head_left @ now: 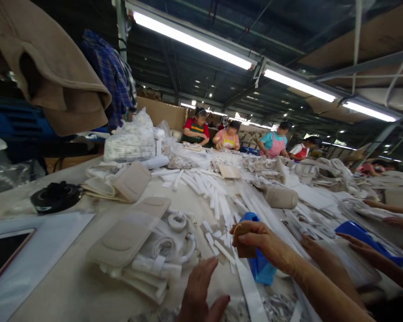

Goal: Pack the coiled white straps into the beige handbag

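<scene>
My right hand pinches a small brown card tag, which has a thin pale string loop at its upper corner. Just behind the tag stands a blue tape dispenser, partly covered by that hand. Low in the middle, my left hand is open, fingers apart and slightly blurred, with nothing in it. To its left lies a clear plastic bag holding beige padded pieces, rolled white straps and white tubular parts. Short white strips are scattered between the hands.
A phone rests on white plastic sheets at left, near a black tape roll. A co-worker's hands and a second blue dispenser are close on the right. Several people work across the cluttered table.
</scene>
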Motion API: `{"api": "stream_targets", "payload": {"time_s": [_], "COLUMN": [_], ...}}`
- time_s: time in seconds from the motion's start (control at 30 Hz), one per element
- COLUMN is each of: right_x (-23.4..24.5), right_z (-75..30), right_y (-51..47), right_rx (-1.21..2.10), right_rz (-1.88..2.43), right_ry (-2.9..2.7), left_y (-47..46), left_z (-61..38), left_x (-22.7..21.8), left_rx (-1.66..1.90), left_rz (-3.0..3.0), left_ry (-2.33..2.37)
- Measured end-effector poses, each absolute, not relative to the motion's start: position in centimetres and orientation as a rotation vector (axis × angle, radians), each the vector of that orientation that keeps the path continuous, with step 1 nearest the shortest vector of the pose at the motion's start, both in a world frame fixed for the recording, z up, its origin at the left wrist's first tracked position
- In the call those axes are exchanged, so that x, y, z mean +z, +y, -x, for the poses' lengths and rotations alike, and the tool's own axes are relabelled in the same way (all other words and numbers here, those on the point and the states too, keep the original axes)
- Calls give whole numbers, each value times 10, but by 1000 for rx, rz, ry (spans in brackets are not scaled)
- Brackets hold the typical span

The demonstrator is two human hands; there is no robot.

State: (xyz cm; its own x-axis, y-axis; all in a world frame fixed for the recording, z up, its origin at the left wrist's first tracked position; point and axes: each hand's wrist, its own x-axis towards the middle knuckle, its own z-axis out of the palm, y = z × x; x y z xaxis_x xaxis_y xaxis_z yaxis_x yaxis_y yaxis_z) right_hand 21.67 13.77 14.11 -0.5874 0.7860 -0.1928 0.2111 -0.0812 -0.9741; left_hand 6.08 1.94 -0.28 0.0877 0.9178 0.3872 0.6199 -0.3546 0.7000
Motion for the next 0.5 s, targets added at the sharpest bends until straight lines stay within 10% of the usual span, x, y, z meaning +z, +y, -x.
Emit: {"api": "stream_targets", "payload": {"time_s": [0.5], "right_x": [123], "right_z": [-220], "right_y": [72], "right_rx": [1909], "right_rz": [930], "right_ry": [-1646], "left_y": [9], "left_z": [-60], "left_x": [58], "left_rx": [1218], "left_rz": [-1111], "left_ry": [1025]}}
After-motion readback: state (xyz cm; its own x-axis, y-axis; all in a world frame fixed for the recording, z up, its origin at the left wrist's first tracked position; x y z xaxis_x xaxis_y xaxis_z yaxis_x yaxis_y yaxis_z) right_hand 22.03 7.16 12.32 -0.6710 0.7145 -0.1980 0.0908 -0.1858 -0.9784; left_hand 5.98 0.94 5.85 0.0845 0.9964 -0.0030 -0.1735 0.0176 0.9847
